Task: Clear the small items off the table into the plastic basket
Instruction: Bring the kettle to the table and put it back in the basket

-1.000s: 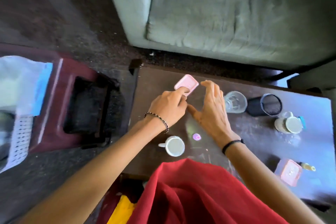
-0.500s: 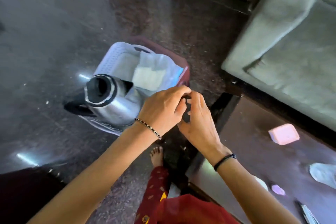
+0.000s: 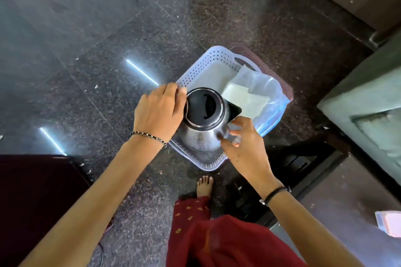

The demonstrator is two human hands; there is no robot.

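Floor: dark speckled stone, with two bright light streaks on the left.
Far left: a dark maroon block fills the lower corner; I cannot tell what it is.
Left hand: back up, fingers curled down over the left side of the kettle. I read it as gripping the kettle there; whatever lies under the palm is hidden.
Left wrist: thin beaded bracelet.
Kettle: steel body, black round lid, upright inside the basket at its near end, spout to the right.
Basket: pale perforated plastic, resting on a maroon stool whose rim shows at the far right edge.
Bag: clear plastic with a blue edge and a white folded sheet inside, lying in the far half of the basket, just beside the kettle.
Foot: bare, on the floor just short of the basket.
Right hand: thumb tip touching the kettle's right flank, fingers bent near the spout. I cannot tell whether they pinch anything.
Right wrist: black band.
Table: dark top, lower right, well apart from the basket.
Pink box: on the table at the frame's right edge, partly cut off.
Sofa: grey-green, right edge.
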